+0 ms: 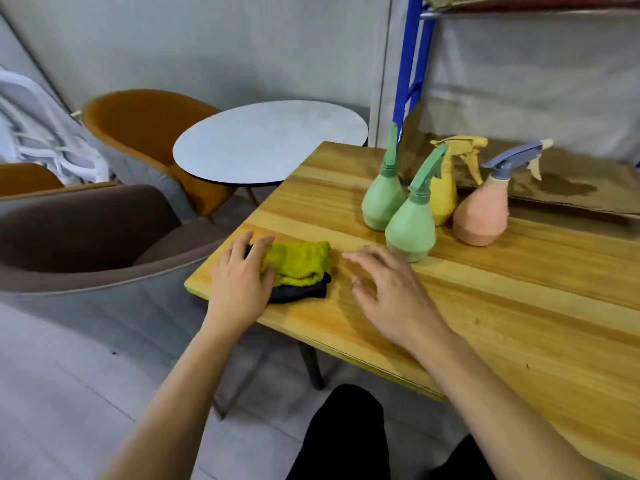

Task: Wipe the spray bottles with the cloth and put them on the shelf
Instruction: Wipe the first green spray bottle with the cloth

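The left hand [239, 278] lies spread over the left end of a folded yellow-green cloth [298, 263], fingers loose on top, not yet gripping it. The right hand [388, 285] hovers open and empty just beside the cloth. Both are near the corner of a wooden table [519, 323]. Four spray bottles — two green [410, 230] [382, 202], one yellow [445, 199], one pink [481, 216] — stand clustered further back. The blue shelf frame [410, 64] rises behind them. Nothing looks wiped or shelved — the task seems barely begun.

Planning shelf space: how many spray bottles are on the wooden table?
4, clustered at the far side: near green bottle, far green bottle, yellow bottle behind them, pink bottle rightmost. None seems hidden.
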The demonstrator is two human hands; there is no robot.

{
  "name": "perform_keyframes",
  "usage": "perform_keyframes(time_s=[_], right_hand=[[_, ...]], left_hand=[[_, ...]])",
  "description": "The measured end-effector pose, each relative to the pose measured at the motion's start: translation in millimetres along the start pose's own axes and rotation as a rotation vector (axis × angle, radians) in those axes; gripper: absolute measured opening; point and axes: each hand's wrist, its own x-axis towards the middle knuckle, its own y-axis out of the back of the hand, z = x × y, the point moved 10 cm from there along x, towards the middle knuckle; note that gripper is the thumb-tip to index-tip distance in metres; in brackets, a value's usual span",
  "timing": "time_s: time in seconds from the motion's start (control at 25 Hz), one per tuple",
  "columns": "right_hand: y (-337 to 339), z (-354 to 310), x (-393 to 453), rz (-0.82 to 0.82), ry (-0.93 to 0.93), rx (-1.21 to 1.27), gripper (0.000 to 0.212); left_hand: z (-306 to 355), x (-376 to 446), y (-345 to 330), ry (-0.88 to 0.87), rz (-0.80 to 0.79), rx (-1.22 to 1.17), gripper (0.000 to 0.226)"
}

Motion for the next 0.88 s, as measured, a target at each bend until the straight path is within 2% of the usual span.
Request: perform_keyframes(time_s=[0.08,0.16,0.24,0.4,0.52,0.6,0.76,0.88], right_hand=[[-21.5,-21.3,17.6,-0.064,0.071,-0.055,0.044],[-47.4,-37.3,29.5,-0.161,0.121,-0.094,0.049],[-64.8,-37.8,30.1,-0.184,0.129,-0.179,0.046],[-49.6,-20.1,12.7,-0.039,-0.015,-0.306,0.048],[-21.1,1.9,-15.8,0.115,-0.138,-0.335,0.05],[-1.4,20.8,-38.7,0.169,-0.233,-0.381,0.055],[37.4,56.5,-76.3,0.208,-0.427,-0.482,0.074],[59.9,89.7,-96.6,0.144,-0.52,-0.502,0.062]], left_hand=[[-9.8,-3.2,-4.7,0.047,-0.039,-0.064,0.042],[-5.1,-11.2,-12.4,0.035,-0.058,-0.097,0.048],[4.8,-20.6,-12.6,-0.01,-0.035,-0.095,0.055],[20.3,-30.4,-4.9,-0.054,-0.036,-0.204,0.046],[62.0,-43.0,-8.5,-0.138,-0.073,-0.343,0.028],[93.3,-52.0,-14.7,-0.193,-0.093,-0.389,0.027],[151.7,-64.8,-41.6,-0.294,-0.18,-0.435,0.03],[190.7,-71.6,-61.0,-0.341,-0.239,-0.488,0.032]])
